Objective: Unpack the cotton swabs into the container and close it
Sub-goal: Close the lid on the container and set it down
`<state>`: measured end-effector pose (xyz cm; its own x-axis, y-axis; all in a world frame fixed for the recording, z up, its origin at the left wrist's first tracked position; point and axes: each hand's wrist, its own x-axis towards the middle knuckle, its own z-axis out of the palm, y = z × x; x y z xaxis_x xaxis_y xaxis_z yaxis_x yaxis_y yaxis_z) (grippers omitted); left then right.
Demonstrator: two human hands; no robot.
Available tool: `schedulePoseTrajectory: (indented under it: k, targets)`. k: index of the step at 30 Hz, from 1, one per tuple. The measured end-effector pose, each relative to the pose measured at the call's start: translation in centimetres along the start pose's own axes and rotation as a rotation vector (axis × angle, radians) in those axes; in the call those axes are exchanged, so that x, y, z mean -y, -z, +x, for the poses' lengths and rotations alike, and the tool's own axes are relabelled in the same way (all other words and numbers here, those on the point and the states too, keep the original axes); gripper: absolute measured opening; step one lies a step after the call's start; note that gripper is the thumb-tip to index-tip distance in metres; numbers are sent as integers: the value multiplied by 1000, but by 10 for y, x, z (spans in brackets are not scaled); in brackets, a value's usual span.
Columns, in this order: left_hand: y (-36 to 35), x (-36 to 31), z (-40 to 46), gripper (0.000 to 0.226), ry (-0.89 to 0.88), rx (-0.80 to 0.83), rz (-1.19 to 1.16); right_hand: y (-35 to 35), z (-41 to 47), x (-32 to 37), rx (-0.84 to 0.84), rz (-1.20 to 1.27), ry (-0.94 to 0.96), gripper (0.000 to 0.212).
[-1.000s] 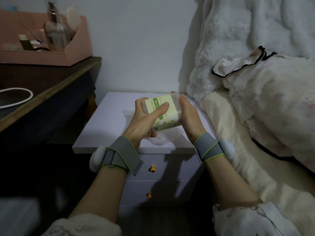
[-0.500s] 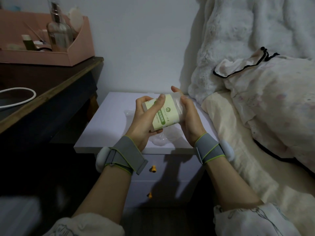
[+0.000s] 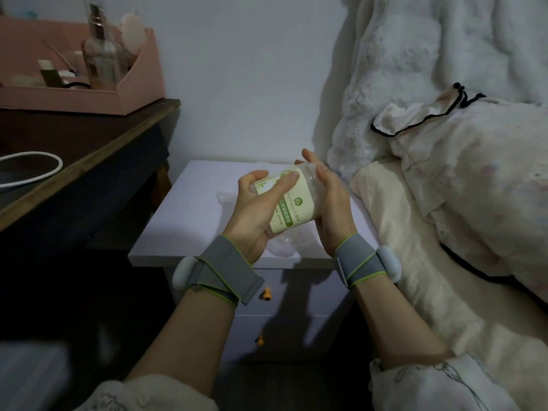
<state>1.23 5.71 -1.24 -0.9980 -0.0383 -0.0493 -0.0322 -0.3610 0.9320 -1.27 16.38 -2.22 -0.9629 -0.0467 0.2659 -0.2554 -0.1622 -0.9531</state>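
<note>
A clear plastic container (image 3: 292, 204) with a pale green and white label is held tilted above the white nightstand (image 3: 189, 215). My left hand (image 3: 256, 213) grips its left side, thumb lying across the label. My right hand (image 3: 330, 203) cups its right side, fingers pointing up along the clear end. Crumpled clear plastic wrap (image 3: 284, 247) lies on the nightstand beneath the hands. I cannot tell whether the container's lid is on or what is inside.
A dark wooden desk (image 3: 89, 161) stands to the left with a pink organiser box (image 3: 130, 93) holding a glass bottle (image 3: 100, 54). A bed with a cream sheet (image 3: 415, 262) and bedding (image 3: 474, 161) lies right. The nightstand drawers have orange knobs (image 3: 267, 294).
Both hands have turned the container, so its label now runs lengthwise and its clear end faces up and away. It stays above the nightstand.
</note>
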Motion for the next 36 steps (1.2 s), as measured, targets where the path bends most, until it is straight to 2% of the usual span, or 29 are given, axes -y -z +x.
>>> schedulePoseTrajectory:
  k: [8,17,21,25,26,28,30,33,36]
  targets:
    - [-2,-1,-2,39,-80,29,33,3,0,1,4,14,24,33]
    - [1,0,-3,43,-91,64,79,6,-2,3,43,4,49,40]
    - [6,-2,0,53,33,152,-41,6,-1,4,31,-13,82,51]
    - [8,0,-1,64,156,167,23,8,-3,3,19,-37,59,59]
    - [7,1,-1,65,135,143,42,9,-2,3,29,-32,41,58]
    - [5,1,-1,52,42,75,65,10,0,4,56,-21,-4,54]
    - [3,2,-2,43,-52,32,81,10,1,5,85,-27,-23,45]
    - [3,4,-5,41,-202,20,147,8,5,6,102,-6,-67,27]
    - [3,5,-5,43,-267,36,164,9,4,6,112,90,-140,34]
